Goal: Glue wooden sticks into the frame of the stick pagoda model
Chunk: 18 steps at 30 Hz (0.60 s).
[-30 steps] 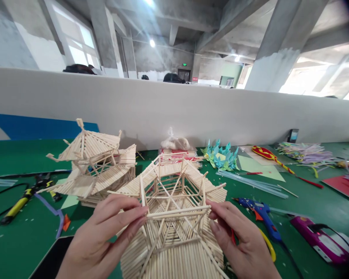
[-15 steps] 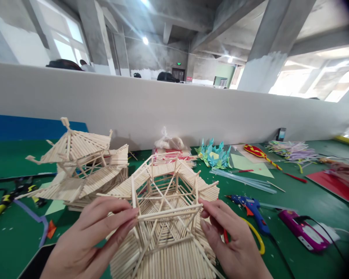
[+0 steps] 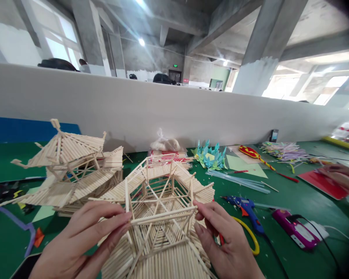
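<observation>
From where I stand, the big thing is the open stick house (image 3: 163, 267), right in front of the person. The top stick (image 3: 163, 215) lies across the near side of its open frame. It runs the long way from left to right, with its right end a bit higher. It sits between the two hands, and neither is much nearer than the other.

The left hand (image 3: 84, 236) has its thumb and pointer finger pinched together at the stick's left end. The right hand (image 3: 223, 236) is curled, with a fingertip touching the right end. Its thumb sits lower, with a little gap, so I can't tell if it really grips.

Another stick runs just under the top one, and I can't see if they touch all along. Fingers hide both tips. The bottom of the stick house is cut off. Right of the house, a yellow loop (image 3: 252, 234) goes behind the right hand. Left of it, a dark flat thing (image 3: 26, 267) is mostly cut off.
</observation>
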Motion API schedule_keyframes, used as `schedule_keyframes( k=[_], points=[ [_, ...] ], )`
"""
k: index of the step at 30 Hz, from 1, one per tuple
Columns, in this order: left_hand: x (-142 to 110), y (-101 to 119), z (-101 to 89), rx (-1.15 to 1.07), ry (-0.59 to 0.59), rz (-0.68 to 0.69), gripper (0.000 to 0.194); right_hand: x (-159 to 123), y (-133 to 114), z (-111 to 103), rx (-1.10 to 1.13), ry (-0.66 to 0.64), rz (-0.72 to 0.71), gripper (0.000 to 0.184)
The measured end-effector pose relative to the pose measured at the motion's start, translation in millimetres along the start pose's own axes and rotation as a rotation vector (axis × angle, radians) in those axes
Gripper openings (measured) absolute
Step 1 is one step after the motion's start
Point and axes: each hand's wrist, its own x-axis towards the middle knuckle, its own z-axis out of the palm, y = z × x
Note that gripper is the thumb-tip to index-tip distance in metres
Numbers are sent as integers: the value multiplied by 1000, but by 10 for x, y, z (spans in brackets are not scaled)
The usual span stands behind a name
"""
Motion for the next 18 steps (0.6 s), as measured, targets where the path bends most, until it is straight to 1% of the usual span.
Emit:
schedule_keyframes(
  k=[6, 8, 14, 17, 18],
  points=[
    [10, -36, -13, 26, 2, 60, 26, 9, -9, 12, -34, 32, -15, 35],
    [22, -30, -10, 34, -5, 74, 27, 16, -11, -3, -45, 29, -29, 35],
    [61, 43, -22, 33, 24, 130, 27, 31, 14, -65, -125, -77, -96, 39],
    [94, 77, -53, 92, -22, 175, 27, 29, 42, -78, -163, -79, -113, 39],
    [104, 87, -64, 99, -20, 178, 27, 31, 48, -81, -179, -81, -121, 39]
  ],
)
